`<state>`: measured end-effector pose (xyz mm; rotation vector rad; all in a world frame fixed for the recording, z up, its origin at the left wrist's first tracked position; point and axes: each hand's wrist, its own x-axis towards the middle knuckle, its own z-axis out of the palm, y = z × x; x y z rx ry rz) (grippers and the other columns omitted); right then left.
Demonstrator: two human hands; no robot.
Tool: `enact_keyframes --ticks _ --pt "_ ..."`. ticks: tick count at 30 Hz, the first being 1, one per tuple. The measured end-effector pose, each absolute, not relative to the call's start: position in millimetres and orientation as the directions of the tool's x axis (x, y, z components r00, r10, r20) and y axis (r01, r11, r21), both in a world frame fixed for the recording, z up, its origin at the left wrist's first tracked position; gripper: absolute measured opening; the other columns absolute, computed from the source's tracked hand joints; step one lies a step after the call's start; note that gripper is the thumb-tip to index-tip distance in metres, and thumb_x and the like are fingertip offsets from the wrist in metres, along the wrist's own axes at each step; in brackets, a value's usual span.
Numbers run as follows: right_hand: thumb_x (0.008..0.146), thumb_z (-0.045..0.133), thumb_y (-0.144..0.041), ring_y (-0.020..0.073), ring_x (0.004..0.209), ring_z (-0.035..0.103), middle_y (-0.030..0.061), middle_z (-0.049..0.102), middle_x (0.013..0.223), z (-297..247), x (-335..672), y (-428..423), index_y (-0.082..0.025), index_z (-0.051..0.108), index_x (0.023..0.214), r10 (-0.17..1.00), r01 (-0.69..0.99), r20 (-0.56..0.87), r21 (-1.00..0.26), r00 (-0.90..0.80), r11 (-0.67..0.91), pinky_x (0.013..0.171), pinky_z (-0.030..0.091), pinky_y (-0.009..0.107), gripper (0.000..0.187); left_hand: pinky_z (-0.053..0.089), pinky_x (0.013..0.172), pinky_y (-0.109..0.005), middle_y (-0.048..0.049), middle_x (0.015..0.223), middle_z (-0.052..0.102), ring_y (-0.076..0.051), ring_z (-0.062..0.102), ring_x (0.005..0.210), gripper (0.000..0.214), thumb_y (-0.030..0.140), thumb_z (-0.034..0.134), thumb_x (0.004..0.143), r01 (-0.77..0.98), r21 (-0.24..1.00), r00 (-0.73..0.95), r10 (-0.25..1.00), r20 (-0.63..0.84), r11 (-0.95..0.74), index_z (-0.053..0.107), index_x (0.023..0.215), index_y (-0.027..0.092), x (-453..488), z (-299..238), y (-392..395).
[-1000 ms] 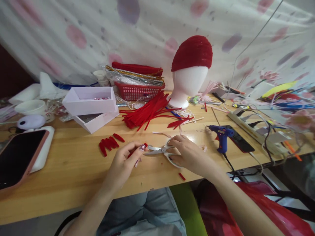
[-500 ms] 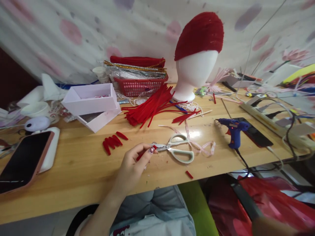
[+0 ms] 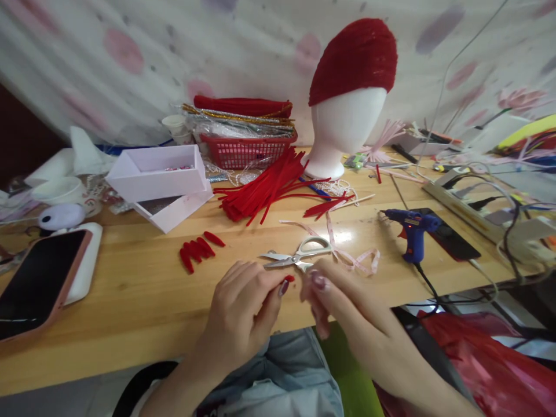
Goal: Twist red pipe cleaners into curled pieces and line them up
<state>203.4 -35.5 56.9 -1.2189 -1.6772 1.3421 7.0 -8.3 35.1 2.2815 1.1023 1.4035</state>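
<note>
My left hand (image 3: pixel 243 307) is closed in a pinch, with the tip of a small red fuzzy chenille stem piece (image 3: pixel 289 278) showing between thumb and fingers. My right hand (image 3: pixel 343 307) hovers just right of it, fingers bent and smeared by motion; whether they hold anything is unclear. Directly beyond both hands lie scissors (image 3: pixel 299 258) with grey-white handles and parted blades, one handle partly hidden by my right hand. Left of them several short red pieces with tapered ends (image 3: pixel 197 249) rest on the table. A bundle of long red chenille stems (image 3: pixel 256 194) lies farther back.
A white foam head (image 3: pixel 345 124) wears a red covering (image 3: pixel 356 61). A blue glue gun (image 3: pixel 414 229) and a dark phone (image 3: pixel 454 234) lie right. White boxes (image 3: pixel 158 179), a red basket (image 3: pixel 249 153) and a pink-cased phone (image 3: pixel 41 284) stand or lie left and back. A pink tape (image 3: pixel 354 260) trails beside the scissors.
My right hand has come up from the lower right to beside my left. My left hand has drawn back slightly from the scissors with the red piece, and has turned.
</note>
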Motion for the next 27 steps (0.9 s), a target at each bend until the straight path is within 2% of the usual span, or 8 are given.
enact_keyframes --ticks 3,6,13,16,19,21,24,27 --pt "0.099 0.042 -0.04 0.0076 0.046 0.048 -0.0043 0.047 0.062 61.6 184.3 -8.4 -0.018 0.051 0.073 0.86 0.052 -0.235 -0.97 -0.452 -0.238 0.043 0.041 0.019 0.035 0.043 0.064 -0.03 -0.0036 0.072 0.061 -0.017 0.052 0.067 0.016 0.01 0.048 0.092 0.518 0.361 0.372 0.584 0.722 -0.776 0.06 0.101 0.015 3.3 35.9 -3.3" --pt "0.092 0.048 -0.035 0.0048 0.038 0.039 -0.0064 0.041 0.057 63.2 181.4 -0.3 -0.018 0.048 0.067 0.79 -0.123 -0.288 -0.902 -0.542 -0.413 0.034 0.032 0.016 0.03 0.045 0.067 -0.034 -0.0037 0.068 0.06 -0.018 0.051 0.066 0.015 0.01 0.047 0.092 0.554 0.153 0.474 0.461 0.75 -0.818 0.06 0.097 0.014 -1.1 37.5 2.6" --pt "0.074 0.055 -0.025 0.0033 0.034 0.021 -0.0097 0.036 0.048 69.2 185.0 7.0 -0.019 0.051 0.068 0.605 -0.147 -0.494 -0.687 -0.625 -0.712 0.029 0.021 0.014 0.01 0.047 0.081 -0.041 0.0002 0.065 0.061 -0.016 0.053 0.063 0.012 0.009 0.053 0.09 0.544 -0.109 0.653 0.338 0.678 -0.832 0.063 0.096 0.015 -10.2 44.8 12.6" --pt "0.068 0.059 -0.021 0.0027 0.035 0.018 -0.0104 0.039 0.047 65.9 182.0 9.9 -0.02 0.05 0.069 0.651 -0.188 -0.518 -0.685 -0.555 -0.704 0.031 0.016 0.013 0.009 0.047 0.08 -0.042 -0.0002 0.065 0.061 -0.017 0.052 0.063 0.016 0.009 0.048 0.092 0.528 -0.147 0.689 0.321 0.65 -0.836 0.063 0.095 0.014 -10.6 47.4 14.4" --pt "0.067 0.06 -0.023 0.0022 0.036 0.015 -0.0112 0.037 0.045 58.6 181.0 11.6 -0.019 0.051 0.066 0.717 -0.195 -0.477 -0.748 -0.508 -0.635 0.032 0.012 0.014 0.01 0.047 0.08 -0.042 -0.0025 0.068 0.063 -0.019 0.053 0.066 0.02 0.007 0.044 0.091 0.506 -0.108 0.696 0.331 0.637 -0.856 0.063 0.094 0.012 -8.6 46.9 15.3" --pt "0.067 0.06 -0.024 0.0018 0.036 0.013 -0.0117 0.034 0.043 53.9 182.3 12.1 -0.018 0.052 0.062 0.74 -0.168 -0.443 -0.791 -0.507 -0.589 0.033 0.011 0.015 0.012 0.047 0.08 -0.042 -0.0045 0.071 0.064 -0.02 0.054 0.069 0.022 0.006 0.042 0.089 0.482 -0.024 0.693 0.364 0.622 -0.876 0.063 0.094 0.011 -6.4 45.7 16.3" --pt "0.066 0.056 -0.022 0.0017 0.035 0.015 -0.0096 0.04 0.044 49.5 186.0 10.9 -0.017 0.055 0.061 0.767 -0.125 -0.388 -0.849 -0.511 -0.513 0.034 0.013 0.017 0.007 0.047 0.079 -0.038 -0.0054 0.073 0.063 -0.018 0.054 0.07 0.022 0.006 0.041 0.088 0.387 0.212 0.691 0.434 0.578 -0.897 0.063 0.087 0.011 -3.1 46.3 18.8" --pt "0.07 0.053 -0.022 0.0029 0.035 0.022 -0.0067 0.047 0.05 47.9 189.5 7.5 -0.017 0.056 0.064 0.815 -0.078 -0.288 -0.924 -0.502 -0.374 0.035 0.018 0.019 0.009 0.046 0.074 -0.032 -0.0028 0.072 0.06 -0.016 0.053 0.069 0.023 0.006 0.04 0.089 0.29 0.471 0.707 0.518 0.481 -0.833 0.06 0.08 0.014 -1.5 50.9 22.0"
